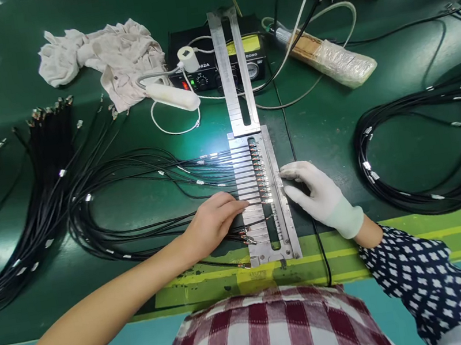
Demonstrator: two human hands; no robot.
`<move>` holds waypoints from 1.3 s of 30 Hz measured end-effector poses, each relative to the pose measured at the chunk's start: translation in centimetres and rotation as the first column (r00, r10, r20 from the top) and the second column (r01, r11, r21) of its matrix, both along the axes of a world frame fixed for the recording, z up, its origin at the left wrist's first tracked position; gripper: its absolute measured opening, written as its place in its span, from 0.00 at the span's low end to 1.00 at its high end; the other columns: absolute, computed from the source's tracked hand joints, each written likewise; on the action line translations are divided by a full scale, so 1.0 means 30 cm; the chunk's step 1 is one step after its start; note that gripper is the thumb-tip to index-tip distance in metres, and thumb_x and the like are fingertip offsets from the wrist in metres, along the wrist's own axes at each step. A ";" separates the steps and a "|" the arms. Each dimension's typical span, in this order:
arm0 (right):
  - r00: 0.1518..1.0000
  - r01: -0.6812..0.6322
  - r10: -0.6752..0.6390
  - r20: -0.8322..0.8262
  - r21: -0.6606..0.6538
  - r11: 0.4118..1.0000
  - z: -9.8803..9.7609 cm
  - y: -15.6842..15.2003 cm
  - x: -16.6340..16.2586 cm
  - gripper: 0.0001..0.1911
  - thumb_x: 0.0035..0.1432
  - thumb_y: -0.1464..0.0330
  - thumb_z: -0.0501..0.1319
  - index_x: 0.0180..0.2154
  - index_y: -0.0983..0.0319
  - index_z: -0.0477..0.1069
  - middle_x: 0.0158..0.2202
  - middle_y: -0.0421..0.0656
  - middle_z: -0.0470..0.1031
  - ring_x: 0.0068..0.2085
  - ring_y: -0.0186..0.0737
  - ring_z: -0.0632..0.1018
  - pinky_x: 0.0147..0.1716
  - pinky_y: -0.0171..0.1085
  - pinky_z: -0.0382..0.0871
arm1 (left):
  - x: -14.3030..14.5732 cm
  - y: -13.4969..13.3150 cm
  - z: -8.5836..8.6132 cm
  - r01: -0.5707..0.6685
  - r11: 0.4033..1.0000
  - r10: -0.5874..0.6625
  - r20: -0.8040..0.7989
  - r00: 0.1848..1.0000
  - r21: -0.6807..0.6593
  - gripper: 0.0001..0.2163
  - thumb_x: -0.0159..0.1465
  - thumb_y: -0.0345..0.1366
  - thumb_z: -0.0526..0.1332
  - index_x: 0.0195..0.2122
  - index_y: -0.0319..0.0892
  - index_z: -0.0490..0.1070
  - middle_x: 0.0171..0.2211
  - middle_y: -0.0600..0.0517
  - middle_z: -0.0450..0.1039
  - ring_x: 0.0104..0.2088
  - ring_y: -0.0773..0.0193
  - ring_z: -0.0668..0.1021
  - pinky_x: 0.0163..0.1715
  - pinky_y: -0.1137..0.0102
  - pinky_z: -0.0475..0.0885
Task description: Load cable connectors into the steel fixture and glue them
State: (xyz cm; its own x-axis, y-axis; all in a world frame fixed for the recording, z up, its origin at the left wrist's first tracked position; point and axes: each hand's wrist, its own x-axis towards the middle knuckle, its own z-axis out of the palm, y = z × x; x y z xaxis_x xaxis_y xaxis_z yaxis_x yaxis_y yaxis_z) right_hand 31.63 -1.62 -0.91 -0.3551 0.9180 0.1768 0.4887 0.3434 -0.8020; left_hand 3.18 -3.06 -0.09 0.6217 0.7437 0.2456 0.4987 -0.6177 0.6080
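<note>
A slotted metal fixture [260,237] lies in front of me, with several thin black cables seated side by side across its upper part. Their metal connector ends [258,162] line up over the long slot. My bare left hand [212,222] pinches a black cable [257,203] near its end, at the fixture's left side. Below that hand, a few loose cable ends [247,237] rest against the plate. My right hand [319,196], in a white glove, touches the fixture's right edge with thumb and fingers apart. A second slotted metal plate [227,80] adjoins the fixture's far end.
Bundles of black cables lie at left [44,184] and right [371,173]. Behind the fixture stand a black control box [202,80], crumpled white cloths [120,56] and a plastic-wrapped handle [326,58] with its cord. Yellow tape [433,236] runs along the table's near edge.
</note>
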 end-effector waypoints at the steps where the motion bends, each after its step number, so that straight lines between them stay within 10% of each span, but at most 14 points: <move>1: 1.000 -0.002 0.002 0.000 0.000 1.000 -0.002 0.001 0.000 0.10 0.68 0.66 0.58 0.50 0.55 0.70 0.52 0.46 0.74 0.54 0.50 0.75 0.54 0.52 0.73 | 0.003 0.002 0.000 0.007 1.000 -0.007 -0.009 1.000 0.012 0.09 0.72 0.30 0.56 0.47 0.38 0.75 0.35 0.47 0.75 0.36 0.63 0.76 0.36 0.70 0.73; 15: 1.000 -0.006 0.006 -0.005 -0.012 1.000 -0.005 0.008 0.000 0.10 0.68 0.66 0.58 0.49 0.55 0.71 0.51 0.46 0.74 0.53 0.50 0.75 0.55 0.53 0.72 | -0.014 -0.052 -0.016 0.048 0.977 0.023 -0.327 0.945 0.207 0.18 0.74 0.28 0.46 0.58 0.38 0.71 0.35 0.47 0.72 0.34 0.61 0.70 0.35 0.67 0.67; 22: 1.000 -0.004 0.003 0.019 0.013 1.000 0.009 -0.027 0.009 0.10 0.68 0.64 0.59 0.49 0.55 0.71 0.52 0.47 0.74 0.55 0.51 0.75 0.55 0.54 0.72 | -0.049 -0.064 0.039 -0.039 0.990 0.007 -0.235 0.972 -0.132 0.16 0.74 0.34 0.50 0.60 0.39 0.67 0.37 0.48 0.75 0.37 0.61 0.74 0.40 0.66 0.68; 29: 0.999 0.000 0.001 0.040 -0.007 1.000 -0.006 -0.044 0.018 0.11 0.68 0.64 0.59 0.51 0.55 0.70 0.53 0.46 0.73 0.55 0.49 0.74 0.54 0.51 0.72 | -0.128 -0.113 0.106 -0.112 0.869 0.059 -0.124 0.990 -0.482 0.07 0.70 0.34 0.59 0.39 0.41 0.77 0.37 0.49 0.78 0.37 0.64 0.79 0.36 0.72 0.73; 34: 0.999 0.012 -0.011 0.040 -0.004 1.000 -0.004 -0.036 0.013 0.10 0.68 0.64 0.59 0.50 0.55 0.70 0.52 0.46 0.74 0.53 0.50 0.75 0.53 0.52 0.74 | -0.083 -0.080 0.076 -0.194 0.968 0.202 0.039 0.979 -0.162 0.08 0.70 0.32 0.59 0.43 0.40 0.79 0.36 0.48 0.75 0.36 0.65 0.78 0.37 0.73 0.73; 39: 0.999 0.011 -0.011 0.045 -0.004 1.000 0.003 -0.038 0.009 0.09 0.68 0.65 0.59 0.49 0.55 0.70 0.52 0.47 0.74 0.54 0.51 0.75 0.54 0.53 0.73 | -0.022 -0.033 0.034 -0.021 0.999 0.022 -0.038 0.999 0.039 0.13 0.73 0.30 0.53 0.52 0.39 0.75 0.32 0.49 0.73 0.33 0.65 0.75 0.35 0.72 0.72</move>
State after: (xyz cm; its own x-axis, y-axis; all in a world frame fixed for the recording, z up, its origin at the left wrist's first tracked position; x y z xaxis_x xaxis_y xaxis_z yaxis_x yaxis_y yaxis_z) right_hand 31.92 -2.77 -0.80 -0.3523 0.9226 0.1573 0.5280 0.3347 -0.7805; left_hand 2.51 -4.06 0.93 0.6153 0.7474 0.2506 0.5345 -0.6292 0.5643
